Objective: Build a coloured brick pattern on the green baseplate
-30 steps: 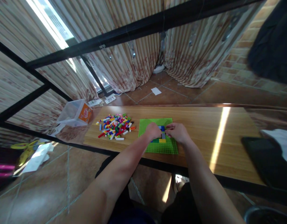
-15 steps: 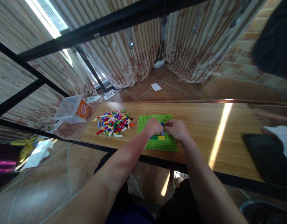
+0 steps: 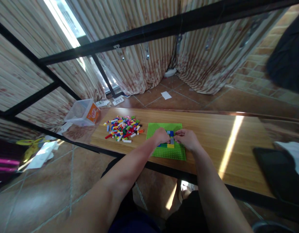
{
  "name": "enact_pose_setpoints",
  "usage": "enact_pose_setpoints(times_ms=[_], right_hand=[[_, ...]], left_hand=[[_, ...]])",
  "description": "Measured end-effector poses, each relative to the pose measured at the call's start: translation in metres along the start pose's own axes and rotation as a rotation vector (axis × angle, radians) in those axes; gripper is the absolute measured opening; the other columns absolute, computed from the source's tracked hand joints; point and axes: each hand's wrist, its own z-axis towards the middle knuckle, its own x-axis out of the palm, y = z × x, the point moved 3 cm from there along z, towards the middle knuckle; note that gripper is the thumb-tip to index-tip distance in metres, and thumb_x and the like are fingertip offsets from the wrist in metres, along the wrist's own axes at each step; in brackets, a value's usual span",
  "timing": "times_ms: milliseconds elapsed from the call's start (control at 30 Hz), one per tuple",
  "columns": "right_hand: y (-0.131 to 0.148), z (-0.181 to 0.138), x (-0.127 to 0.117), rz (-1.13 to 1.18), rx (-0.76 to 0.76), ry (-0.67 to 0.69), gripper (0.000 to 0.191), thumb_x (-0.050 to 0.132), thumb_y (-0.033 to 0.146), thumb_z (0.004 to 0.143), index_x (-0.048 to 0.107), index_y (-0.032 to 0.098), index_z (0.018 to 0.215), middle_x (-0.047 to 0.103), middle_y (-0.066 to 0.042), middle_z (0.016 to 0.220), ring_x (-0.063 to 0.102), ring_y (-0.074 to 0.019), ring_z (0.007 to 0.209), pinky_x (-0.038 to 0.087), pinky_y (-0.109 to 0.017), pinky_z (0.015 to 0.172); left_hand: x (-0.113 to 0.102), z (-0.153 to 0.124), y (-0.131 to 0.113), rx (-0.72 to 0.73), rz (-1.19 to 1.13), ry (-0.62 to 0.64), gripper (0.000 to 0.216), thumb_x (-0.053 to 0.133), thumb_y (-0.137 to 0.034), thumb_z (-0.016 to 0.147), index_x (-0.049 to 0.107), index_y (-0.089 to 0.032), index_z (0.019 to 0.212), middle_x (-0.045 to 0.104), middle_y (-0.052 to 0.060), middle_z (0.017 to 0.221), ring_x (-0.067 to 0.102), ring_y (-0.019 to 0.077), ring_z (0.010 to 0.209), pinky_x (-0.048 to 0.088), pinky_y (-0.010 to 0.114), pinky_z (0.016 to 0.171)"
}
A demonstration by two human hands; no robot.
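Observation:
A green studded baseplate (image 3: 169, 156) lies on the wooden table, carrying a small ring of toy bricks. Blue bricks (image 3: 171, 133) make up its far side, a grey brick (image 3: 172, 141) its right side, and a yellow brick (image 3: 170, 146) its near right corner. My left hand (image 3: 161, 136) is closed over the left part of the ring and hides it, its fingertips next to the grey brick. From the right, my right hand (image 3: 187, 139) reaches in with curled fingers, thumb and fingertips at the grey brick's edge. Whatever either hand pinches is too small to make out.
A heap of mixed toy bricks (image 3: 126, 127) lies left of the baseplate. Beyond the table's left end stands a clear plastic box (image 3: 79, 113) with an orange label. At the right end of the wooden table (image 3: 207, 136) are a dark flat object (image 3: 271, 165) and white paper (image 3: 291, 153).
The view has shifted slightly, so everything sits a little lower and further right. My right hand's fingers have drawn back a little, uncovering more of the blue and grey bricks. My left hand stays on the ring.

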Motion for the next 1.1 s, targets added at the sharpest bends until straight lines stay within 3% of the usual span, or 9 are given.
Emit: enact_pose_setpoints(times_ms=[367,600,833,967,1100], right_hand=[[-0.002,0.002,-0.001,0.05,0.025,0.058,0.015,0.068,0.007,0.067,0.065,0.017,0.079,0.065,0.001,0.057,0.06,-0.012,0.05,0.051,-0.023,0.052],[-0.003,0.003,-0.002,-0.006,0.03,0.05,0.016,0.068,0.007,0.065,0.065,0.016,0.078,0.063,0.003,0.054,0.058,-0.0107,0.047,0.047,-0.021,0.048],[-0.008,0.007,-0.003,-0.05,0.032,0.021,0.018,0.072,0.01,0.063,0.07,0.015,0.08,0.064,0.001,0.054,0.058,-0.0105,0.05,0.045,-0.019,0.048],[-0.007,0.007,-0.003,-0.054,0.031,0.011,0.018,0.071,0.01,0.062,0.07,0.016,0.079,0.065,0.002,0.054,0.059,-0.0114,0.051,0.046,-0.019,0.049],[-0.005,0.004,-0.002,-0.038,0.018,0.003,0.016,0.068,0.007,0.063,0.068,0.016,0.076,0.064,0.001,0.054,0.057,-0.0117,0.049,0.046,-0.022,0.048]], left_hand=[[0.005,0.011,0.002,0.009,0.051,0.033,0.011,0.076,-0.017,0.067,0.075,-0.009,0.075,0.07,0.01,0.069,0.064,0.0182,0.067,0.046,0.024,0.059],[0.008,0.022,-0.002,0.004,0.145,0.069,0.021,0.079,-0.016,0.065,0.075,-0.009,0.084,0.073,0.013,0.079,0.07,0.0244,0.089,0.051,0.027,0.073],[0.009,0.024,-0.008,-0.013,0.183,0.059,0.027,0.074,-0.025,0.075,0.074,-0.011,0.098,0.075,0.017,0.087,0.07,0.0261,0.098,0.053,0.027,0.079],[0.01,0.024,-0.009,-0.011,0.178,0.031,0.03,0.073,-0.026,0.076,0.073,-0.01,0.101,0.074,0.019,0.09,0.07,0.0269,0.098,0.053,0.028,0.079],[0.007,0.019,-0.004,0.01,0.145,0.032,0.023,0.077,-0.02,0.069,0.075,-0.01,0.09,0.074,0.017,0.083,0.07,0.0258,0.088,0.053,0.028,0.072]])
